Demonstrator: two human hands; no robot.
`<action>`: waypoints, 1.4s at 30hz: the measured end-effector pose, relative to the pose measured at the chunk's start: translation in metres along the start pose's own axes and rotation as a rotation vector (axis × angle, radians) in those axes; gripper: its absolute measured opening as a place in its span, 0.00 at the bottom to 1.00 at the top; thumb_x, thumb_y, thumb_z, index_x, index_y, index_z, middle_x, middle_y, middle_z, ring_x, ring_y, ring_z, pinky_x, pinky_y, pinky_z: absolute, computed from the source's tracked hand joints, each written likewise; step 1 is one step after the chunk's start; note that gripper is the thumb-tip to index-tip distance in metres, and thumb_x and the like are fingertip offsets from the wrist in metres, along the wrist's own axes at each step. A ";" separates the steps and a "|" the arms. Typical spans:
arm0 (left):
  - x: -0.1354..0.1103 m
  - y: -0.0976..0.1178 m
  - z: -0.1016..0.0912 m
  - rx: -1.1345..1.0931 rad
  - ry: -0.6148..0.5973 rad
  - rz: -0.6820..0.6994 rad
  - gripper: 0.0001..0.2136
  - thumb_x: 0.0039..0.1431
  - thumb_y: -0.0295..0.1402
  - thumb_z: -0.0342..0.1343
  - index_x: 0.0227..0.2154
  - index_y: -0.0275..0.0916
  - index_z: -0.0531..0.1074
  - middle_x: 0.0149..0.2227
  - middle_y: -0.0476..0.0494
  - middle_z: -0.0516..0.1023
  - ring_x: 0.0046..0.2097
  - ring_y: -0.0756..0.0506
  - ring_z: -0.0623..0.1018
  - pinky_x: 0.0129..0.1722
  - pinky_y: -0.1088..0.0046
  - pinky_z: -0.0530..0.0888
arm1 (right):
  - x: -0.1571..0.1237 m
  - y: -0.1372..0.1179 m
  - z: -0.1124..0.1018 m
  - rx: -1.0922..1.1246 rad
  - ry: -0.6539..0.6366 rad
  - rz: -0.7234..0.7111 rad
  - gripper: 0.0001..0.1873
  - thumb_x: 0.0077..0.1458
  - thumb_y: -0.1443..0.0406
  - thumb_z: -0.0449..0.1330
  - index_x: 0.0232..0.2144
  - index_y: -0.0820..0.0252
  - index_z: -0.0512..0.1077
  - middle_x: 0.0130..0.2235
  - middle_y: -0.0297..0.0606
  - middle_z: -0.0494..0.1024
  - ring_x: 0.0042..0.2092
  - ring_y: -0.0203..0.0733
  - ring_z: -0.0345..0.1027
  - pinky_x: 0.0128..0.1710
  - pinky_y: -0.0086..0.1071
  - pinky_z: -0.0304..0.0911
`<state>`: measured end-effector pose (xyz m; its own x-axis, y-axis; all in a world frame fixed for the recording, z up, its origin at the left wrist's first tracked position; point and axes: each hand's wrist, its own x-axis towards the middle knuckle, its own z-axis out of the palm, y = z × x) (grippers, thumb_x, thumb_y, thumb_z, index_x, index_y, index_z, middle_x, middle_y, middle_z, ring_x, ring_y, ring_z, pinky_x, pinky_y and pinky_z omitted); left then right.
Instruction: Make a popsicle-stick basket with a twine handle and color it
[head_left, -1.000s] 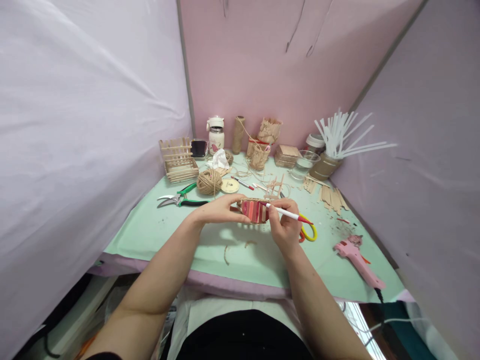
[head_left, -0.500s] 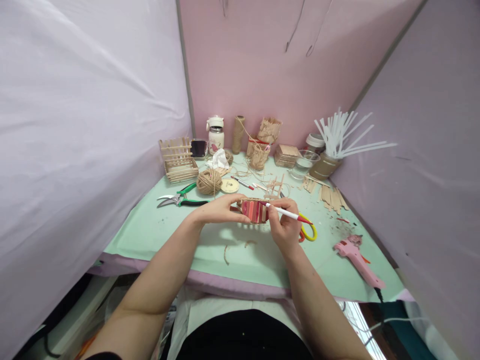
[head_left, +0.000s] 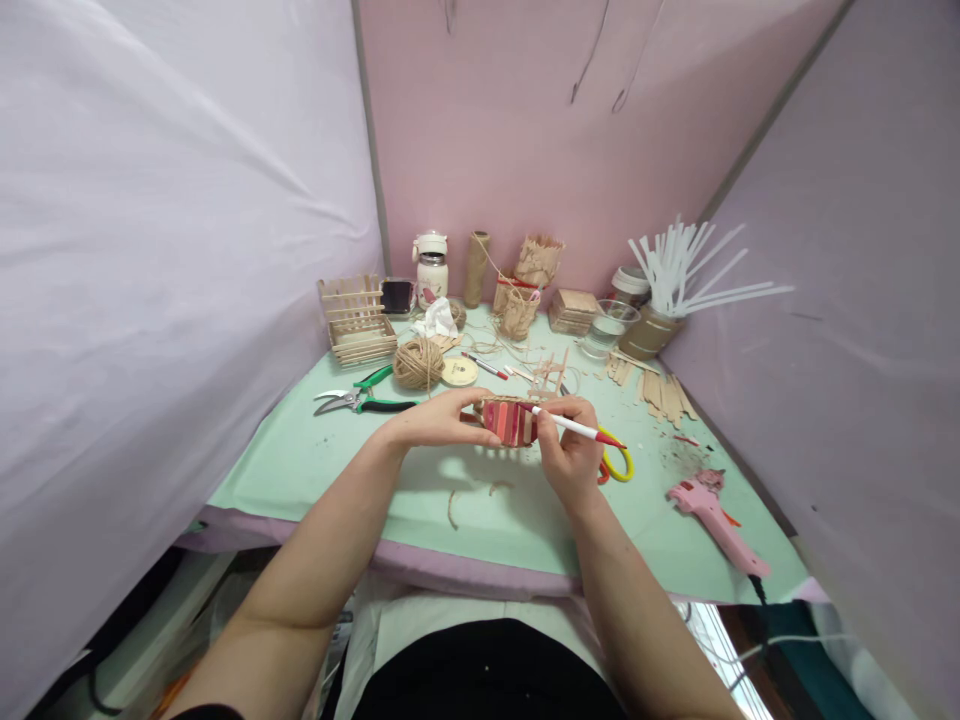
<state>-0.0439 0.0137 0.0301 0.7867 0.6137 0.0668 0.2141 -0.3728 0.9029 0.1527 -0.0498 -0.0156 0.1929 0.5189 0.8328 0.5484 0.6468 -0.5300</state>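
Note:
My left hand [head_left: 454, 418] grips a small craft piece [head_left: 510, 422] made of wooden sticks, its face striped in red and pink with some bare wood at the right. Twine or a woven edge seems to run along its top and bottom. In my right hand [head_left: 571, 445] is a white marker [head_left: 574, 426] with a red end, held like a pen. Its tip meets the upper right of the striped face. Yellow-handled scissors [head_left: 619, 462] lie partly hidden behind my right hand. Two short bits of twine [head_left: 452, 510] rest on the table in front.
Green-handled pruning shears [head_left: 366, 400] and a ball of twine [head_left: 418, 363] lie left. A pink glue gun [head_left: 718, 525] lies right, near loose wooden sticks [head_left: 666, 397]. A clear bowl of water [head_left: 606, 330] and a jar of white glue sticks [head_left: 652, 328] stand at the back right.

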 end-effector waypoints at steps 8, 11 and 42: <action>0.000 0.001 0.000 0.001 -0.002 -0.002 0.22 0.50 0.40 0.65 0.47 0.38 0.73 0.47 0.42 0.76 0.53 0.42 0.73 0.53 0.66 0.71 | 0.001 -0.002 -0.001 -0.033 -0.005 -0.016 0.02 0.58 0.67 0.58 0.32 0.55 0.66 0.31 0.33 0.73 0.34 0.40 0.68 0.37 0.39 0.61; 0.000 0.000 0.000 0.009 -0.003 -0.008 0.23 0.50 0.41 0.65 0.48 0.38 0.72 0.48 0.42 0.77 0.53 0.41 0.74 0.52 0.66 0.71 | 0.000 -0.001 0.000 -0.018 0.001 0.002 0.03 0.58 0.67 0.57 0.32 0.55 0.66 0.30 0.33 0.73 0.33 0.40 0.68 0.36 0.38 0.61; -0.001 -0.002 -0.001 0.018 0.001 -0.004 0.25 0.50 0.42 0.65 0.50 0.38 0.72 0.49 0.41 0.76 0.53 0.41 0.74 0.53 0.65 0.71 | -0.002 0.004 0.000 0.061 -0.004 0.030 0.05 0.57 0.68 0.57 0.30 0.55 0.64 0.29 0.32 0.71 0.32 0.40 0.65 0.35 0.37 0.60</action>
<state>-0.0453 0.0143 0.0285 0.7849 0.6164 0.0635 0.2279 -0.3825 0.8954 0.1552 -0.0481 -0.0194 0.2049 0.5410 0.8157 0.4920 0.6635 -0.5636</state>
